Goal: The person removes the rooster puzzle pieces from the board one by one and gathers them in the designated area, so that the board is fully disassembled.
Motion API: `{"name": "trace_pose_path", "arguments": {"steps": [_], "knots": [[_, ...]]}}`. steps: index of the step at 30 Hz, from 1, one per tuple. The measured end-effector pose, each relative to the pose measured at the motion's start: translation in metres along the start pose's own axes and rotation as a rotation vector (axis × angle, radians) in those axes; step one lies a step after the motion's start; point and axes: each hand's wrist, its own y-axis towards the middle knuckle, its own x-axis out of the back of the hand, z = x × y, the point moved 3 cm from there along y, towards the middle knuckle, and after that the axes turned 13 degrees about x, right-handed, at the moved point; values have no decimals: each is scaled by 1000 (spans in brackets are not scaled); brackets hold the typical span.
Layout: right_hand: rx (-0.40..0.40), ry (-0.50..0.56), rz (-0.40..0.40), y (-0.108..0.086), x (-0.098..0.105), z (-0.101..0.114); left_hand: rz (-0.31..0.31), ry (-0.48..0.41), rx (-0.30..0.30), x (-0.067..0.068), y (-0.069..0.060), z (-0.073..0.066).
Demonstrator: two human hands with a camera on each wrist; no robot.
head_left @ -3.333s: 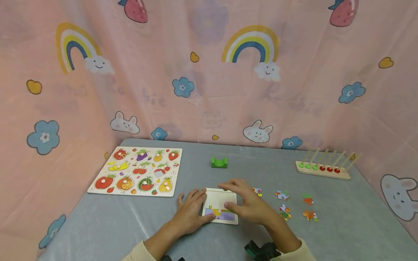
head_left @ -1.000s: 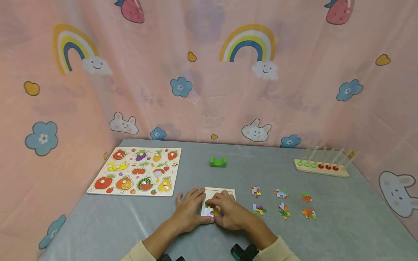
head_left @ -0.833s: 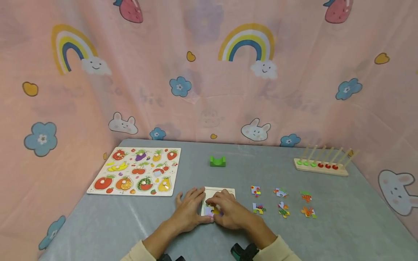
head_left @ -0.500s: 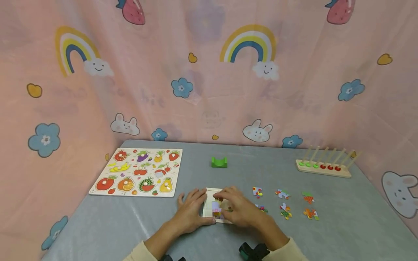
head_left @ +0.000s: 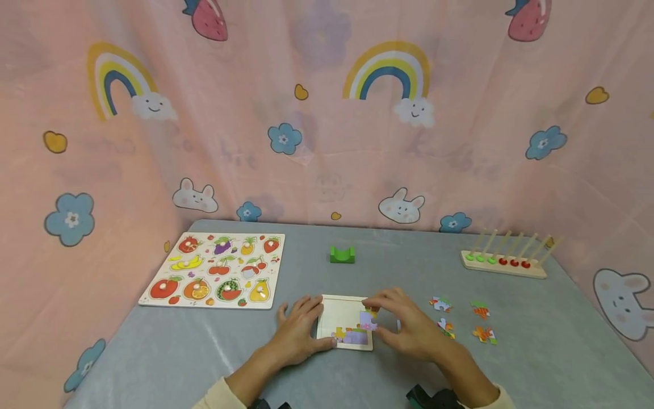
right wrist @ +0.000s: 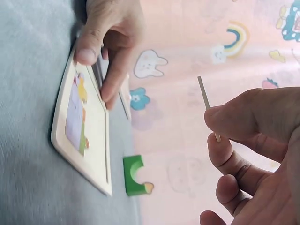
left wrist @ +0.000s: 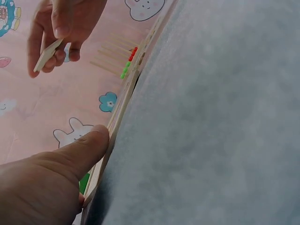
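In the head view, my left hand (head_left: 295, 336) holds the left side of a small wooden puzzle tray (head_left: 337, 309), its thumb on the front rim and its fingers along the far side. Several joined purple and yellow pieces (head_left: 355, 337) lie along the tray's front edge. My right hand (head_left: 416, 332) pinches a purple jigsaw piece (head_left: 367, 320) between thumb and fingers, above the tray's right side. The right wrist view shows this piece (right wrist: 202, 91) edge-on, clear of the tray. The other right fingers are loosely curled.
Loose jigsaw pieces lie to the right, including an orange one (head_left: 484, 335) and a pale one (head_left: 440, 304); my right hand covers others. Behind are a green block (head_left: 342, 255), a fruit puzzle board (head_left: 204, 278) and a pegged wooden stand (head_left: 503, 266). A printed curtain (head_left: 327, 170) borders the table.
My right hand has lifted the purple piece from the tray's front left corner and carried it right. The left hand has stayed on the tray.
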Motion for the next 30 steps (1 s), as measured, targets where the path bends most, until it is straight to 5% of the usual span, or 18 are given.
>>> {"name": "trace_pose_path", "arguments": {"steps": [5, 21, 30], "knots": [[7, -2, -37, -17, 11, 0, 0, -11, -6, -2, -1, -1], [208, -82, -121, -64, 24, -11, 17, 4, 27, -3, 1, 0], [175, -68, -101, -83, 14, -20, 10, -5, 24, -1, 0, 0]]}}
